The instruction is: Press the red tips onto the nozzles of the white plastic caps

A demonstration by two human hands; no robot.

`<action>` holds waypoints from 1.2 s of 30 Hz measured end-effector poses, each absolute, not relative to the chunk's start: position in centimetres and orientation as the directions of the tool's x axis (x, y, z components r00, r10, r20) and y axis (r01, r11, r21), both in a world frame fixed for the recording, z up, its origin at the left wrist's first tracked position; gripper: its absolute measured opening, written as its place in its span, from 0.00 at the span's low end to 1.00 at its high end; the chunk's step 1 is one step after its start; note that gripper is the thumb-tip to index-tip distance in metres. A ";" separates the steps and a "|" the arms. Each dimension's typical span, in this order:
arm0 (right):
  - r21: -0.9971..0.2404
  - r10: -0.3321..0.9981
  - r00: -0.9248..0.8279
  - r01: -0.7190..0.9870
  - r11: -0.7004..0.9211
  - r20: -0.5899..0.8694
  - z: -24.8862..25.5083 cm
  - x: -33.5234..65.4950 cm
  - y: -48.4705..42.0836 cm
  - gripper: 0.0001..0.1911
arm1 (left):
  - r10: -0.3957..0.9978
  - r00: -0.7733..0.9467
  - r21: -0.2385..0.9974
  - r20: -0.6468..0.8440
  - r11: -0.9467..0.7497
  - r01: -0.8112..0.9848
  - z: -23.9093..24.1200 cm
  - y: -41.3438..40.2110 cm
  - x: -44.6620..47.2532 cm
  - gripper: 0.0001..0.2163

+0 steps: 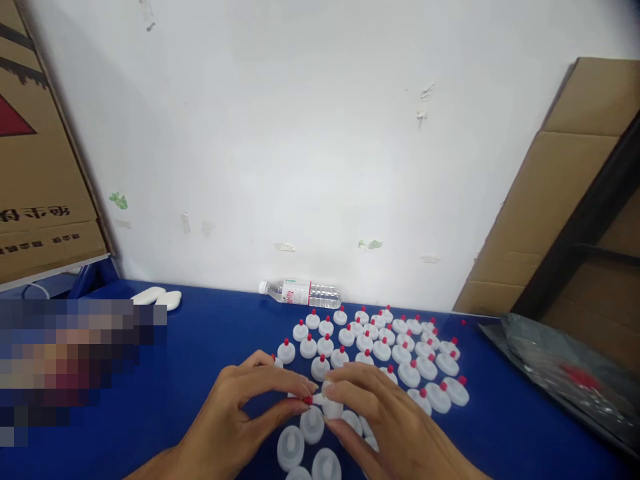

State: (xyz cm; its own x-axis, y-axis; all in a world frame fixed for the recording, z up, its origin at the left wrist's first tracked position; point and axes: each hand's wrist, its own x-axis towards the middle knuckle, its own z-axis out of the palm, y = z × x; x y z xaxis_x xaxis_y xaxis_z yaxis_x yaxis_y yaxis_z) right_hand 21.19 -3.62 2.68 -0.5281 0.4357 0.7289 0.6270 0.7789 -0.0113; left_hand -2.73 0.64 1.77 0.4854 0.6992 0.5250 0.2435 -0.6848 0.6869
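My left hand [240, 413] and my right hand [390, 427] meet over the blue table [200, 373]. The left fingertips pinch a small red tip [307, 400]. The right fingers curl round a white plastic cap [331, 405], and the red tip touches it. Behind the hands stand several white caps with red tips [380, 340] in rows. In front of the hands lie several plain white caps [305, 447] without red tips.
A clear water bottle [303, 293] lies on its side by the white wall. Two white oval objects [157, 297] sit far left. A dark plastic bag [560, 367] lies right. Cardboard boxes [35, 147] lean left and cardboard sheets [560, 200] right.
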 end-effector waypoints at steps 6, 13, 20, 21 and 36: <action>-0.053 0.414 -0.498 0.589 0.806 0.762 2.2 21.3 -3.6 0.10 | 0.513 0.645 0.429 0.567 -0.852 0.300 1.6 0.8 -3.1 0.10; -0.006 0.374 -0.488 0.602 0.799 0.789 1.6 21.6 -4.0 0.10 | 0.519 0.658 0.411 0.545 -0.850 0.331 2.3 -0.8 -2.6 0.11; 0.029 0.413 -0.563 0.615 0.788 0.716 0.7 22.0 -4.2 0.16 | 0.527 0.530 0.374 0.664 -0.848 0.375 0.1 -1.0 -3.2 0.11; 0.040 0.408 -0.564 0.618 0.786 0.718 0.7 21.9 -4.2 0.15 | 0.525 0.526 0.380 0.669 -0.850 0.365 -0.2 -0.9 -3.3 0.12; 0.109 0.387 -0.534 0.679 0.726 0.752 1.2 20.9 -4.7 0.08 | 0.553 0.499 0.411 0.667 -0.832 0.373 -2.0 -0.8 -3.6 0.10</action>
State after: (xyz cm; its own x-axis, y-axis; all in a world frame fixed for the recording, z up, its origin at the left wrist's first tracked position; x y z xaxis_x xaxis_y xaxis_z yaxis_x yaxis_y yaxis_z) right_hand 20.90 -4.71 1.23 -0.5343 0.3868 0.7516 0.6790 0.7260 0.1090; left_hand -3.62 -0.80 -2.04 0.4994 0.5535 0.6666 0.3728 -0.8318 0.4113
